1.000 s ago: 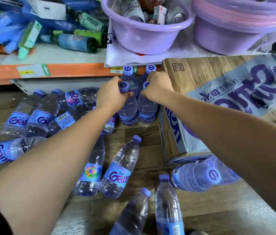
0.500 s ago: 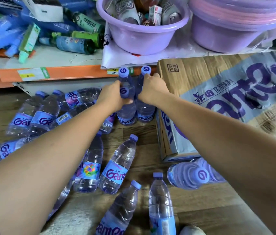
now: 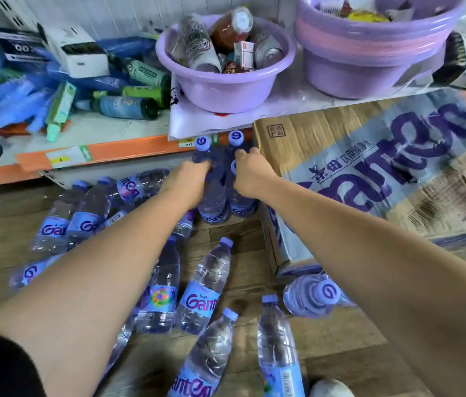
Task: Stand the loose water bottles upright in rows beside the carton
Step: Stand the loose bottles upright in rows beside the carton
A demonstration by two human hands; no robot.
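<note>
Clear water bottles with purple caps and blue labels stand upright in a small block (image 3: 214, 207) left of the brown carton (image 3: 369, 173). My left hand (image 3: 189, 181) is closed around the neck of the front left upright bottle. My right hand (image 3: 250, 176) grips the neck of the front right one (image 3: 240, 206), right against the carton's side. Two more caps (image 3: 202, 143) show behind my hands. Several loose bottles lie on the wooden floor: a heap at the left (image 3: 83, 222), others in the middle (image 3: 203, 290) and near front (image 3: 279, 351).
A low shelf with an orange edge (image 3: 111, 153) runs just behind the upright bottles. On it stand two purple basins (image 3: 226, 81) of cans and bottles, plus boxes and tubes at the left. One bottle (image 3: 312, 296) lies at the carton's front corner. A white shoe tip (image 3: 330, 388) shows below.
Both hands slid from the bottle caps down to the necks and pushed the two front bottles back toward the shelf. The camera view tilted up a little.
</note>
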